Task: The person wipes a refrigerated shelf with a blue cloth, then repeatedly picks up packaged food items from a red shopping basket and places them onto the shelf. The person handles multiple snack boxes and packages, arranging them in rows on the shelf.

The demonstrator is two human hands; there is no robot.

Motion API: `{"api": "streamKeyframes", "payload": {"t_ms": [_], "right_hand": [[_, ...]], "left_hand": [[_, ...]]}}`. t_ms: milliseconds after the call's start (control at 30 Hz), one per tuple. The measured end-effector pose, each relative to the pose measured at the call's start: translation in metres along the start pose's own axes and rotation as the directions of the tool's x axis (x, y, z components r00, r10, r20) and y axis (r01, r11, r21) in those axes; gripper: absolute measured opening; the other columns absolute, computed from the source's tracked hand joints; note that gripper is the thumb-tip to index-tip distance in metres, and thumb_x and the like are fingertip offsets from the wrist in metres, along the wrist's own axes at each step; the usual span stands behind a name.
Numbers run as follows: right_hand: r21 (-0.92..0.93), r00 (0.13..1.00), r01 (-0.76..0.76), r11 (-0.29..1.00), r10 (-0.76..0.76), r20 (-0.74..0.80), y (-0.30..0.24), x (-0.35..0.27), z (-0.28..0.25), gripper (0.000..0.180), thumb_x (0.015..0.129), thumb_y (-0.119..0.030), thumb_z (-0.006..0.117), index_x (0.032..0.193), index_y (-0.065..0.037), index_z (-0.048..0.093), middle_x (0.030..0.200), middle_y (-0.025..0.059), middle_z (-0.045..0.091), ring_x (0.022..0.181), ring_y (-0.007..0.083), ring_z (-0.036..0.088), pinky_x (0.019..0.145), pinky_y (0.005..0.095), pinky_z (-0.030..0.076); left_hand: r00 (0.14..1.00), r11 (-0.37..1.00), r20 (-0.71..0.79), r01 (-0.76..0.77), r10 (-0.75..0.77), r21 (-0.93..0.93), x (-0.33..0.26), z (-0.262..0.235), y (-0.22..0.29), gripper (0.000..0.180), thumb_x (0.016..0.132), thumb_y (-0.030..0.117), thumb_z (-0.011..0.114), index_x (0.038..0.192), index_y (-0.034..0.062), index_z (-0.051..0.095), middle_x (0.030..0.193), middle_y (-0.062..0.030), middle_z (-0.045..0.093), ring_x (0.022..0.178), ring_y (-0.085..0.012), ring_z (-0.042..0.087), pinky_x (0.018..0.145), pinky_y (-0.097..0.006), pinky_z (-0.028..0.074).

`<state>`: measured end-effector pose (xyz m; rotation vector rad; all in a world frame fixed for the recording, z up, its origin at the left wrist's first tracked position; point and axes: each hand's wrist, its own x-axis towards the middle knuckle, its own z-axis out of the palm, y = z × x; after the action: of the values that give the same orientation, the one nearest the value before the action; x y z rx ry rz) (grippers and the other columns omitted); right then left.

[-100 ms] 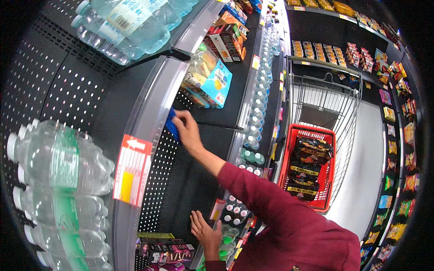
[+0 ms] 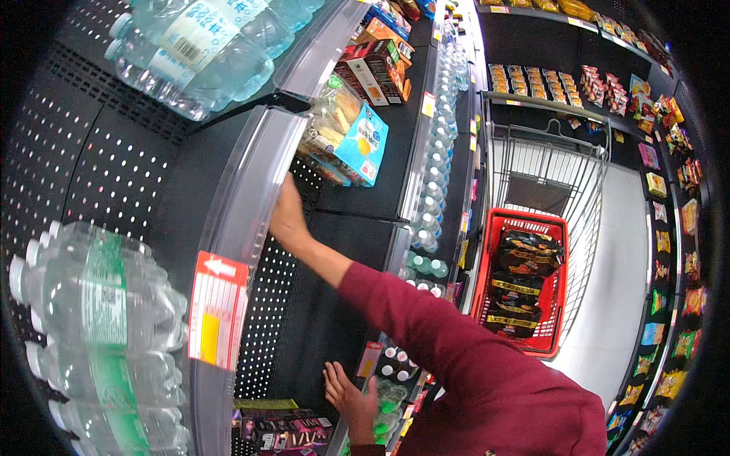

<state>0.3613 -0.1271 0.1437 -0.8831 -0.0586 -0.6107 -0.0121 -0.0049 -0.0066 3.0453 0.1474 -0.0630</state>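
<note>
My right hand [image 2: 287, 215] reaches in behind the clear-fronted edge of an upper shelf [image 2: 262, 163], above a lower dark shelf. The fingers are hidden behind that edge, so what they hold cannot be seen. A blue-and-clear snack pack [image 2: 357, 144] lies just above the wrist. Lower down, my left hand [image 2: 351, 401] rests with fingers spread and nothing in it at the dark shelf board [image 2: 304, 334]. Below and left of it are dark purple snack boxes [image 2: 289, 432].
Large water bottles [image 2: 106, 296] with green labels stand at left; blue-tinted bottles [image 2: 205, 45] lie upper left. A red-and-white price card [image 2: 218, 310] hangs on the shelf edge. Behind me is a wire cart [image 2: 585, 175] by a red basket [image 2: 561, 289] with black packets [image 2: 517, 300].
My right hand has moved slightly left and deeper behind the shelf edge; the blue item at its fingers is now out of sight. The view has shifted a little; my left hand stays spread.
</note>
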Motion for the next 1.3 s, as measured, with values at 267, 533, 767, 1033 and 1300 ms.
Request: {"api": "streamKeyframes", "payload": {"t_ms": [267, 533, 767, 1033, 1300], "right_hand": [[-0.062, 0.974, 0.079, 0.995, -0.064, 0.218, 0.111, 0.057, 0.000, 0.050, 0.080, 0.001, 0.079, 0.126, -0.005, 0.059, 0.155, 0.0259, 0.046, 0.138, 0.0473, 0.048, 0.118, 0.0511, 0.041], [-0.512, 0.999, 0.029, 0.859, -0.016, 0.030, 0.159, 0.009, -0.082, 0.024, 0.095, -0.008, 0.071, 0.114, -0.004, 0.057, 0.159, 0.0336, 0.041, 0.144, 0.0476, 0.045, 0.120, 0.0478, 0.037], [-0.123, 0.985, 0.052, 0.991, -0.031, 0.170, 0.116, -0.003, 0.007, 0.041, 0.091, -0.007, 0.072, 0.128, -0.003, 0.055, 0.147, 0.0229, 0.052, 0.120, 0.0430, 0.055, 0.105, 0.0502, 0.046], [-0.104, 0.969, 0.109, 0.989, -0.082, 0.234, 0.112, -0.035, 0.012, 0.040, 0.087, 0.003, 0.072, 0.123, -0.004, 0.055, 0.167, 0.0204, 0.037, 0.148, 0.0411, 0.044, 0.121, 0.0487, 0.040], [-0.562, 1.000, -0.008, 0.827, 0.019, 0.014, 0.137, -0.083, -0.048, 0.027, 0.089, -0.005, 0.076, 0.112, -0.006, 0.064, 0.148, 0.0271, 0.050, 0.140, 0.0466, 0.046, 0.119, 0.0483, 0.039]], "left_hand": [[0.998, 0.997, 0.022, -0.055, 0.054, 0.050, 0.020, -0.006, 0.007, 0.107, 0.086, 0.044, 0.082, 0.165, 0.0006, 0.024, 0.172, -0.0225, 0.025, 0.157, -0.0449, 0.025, 0.122, -0.062, 0.025], [0.999, 0.997, 0.000, -0.051, 0.051, 0.060, 0.012, -0.003, 0.004, 0.108, 0.086, 0.041, 0.081, 0.165, 0.0010, 0.020, 0.172, -0.0233, 0.022, 0.157, -0.0451, 0.023, 0.123, -0.063, 0.022], [0.998, 0.998, -0.004, -0.055, 0.055, 0.041, 0.013, -0.006, 0.003, 0.105, 0.087, 0.041, 0.081, 0.164, 0.0002, 0.022, 0.171, -0.0241, 0.025, 0.157, -0.0453, 0.024, 0.123, -0.062, 0.023], [0.998, 0.998, 0.009, -0.057, 0.057, 0.034, 0.012, -0.007, 0.006, 0.105, 0.087, 0.043, 0.081, 0.164, -0.0002, 0.024, 0.171, -0.0238, 0.025, 0.156, -0.0451, 0.026, 0.123, -0.062, 0.024], [0.989, 0.992, -0.090, -0.117, 0.120, 0.039, 0.014, 0.002, -0.002, 0.102, 0.088, 0.042, 0.080, 0.163, 0.0004, 0.025, 0.170, -0.0236, 0.027, 0.156, -0.0456, 0.027, 0.122, -0.061, 0.025]]}}
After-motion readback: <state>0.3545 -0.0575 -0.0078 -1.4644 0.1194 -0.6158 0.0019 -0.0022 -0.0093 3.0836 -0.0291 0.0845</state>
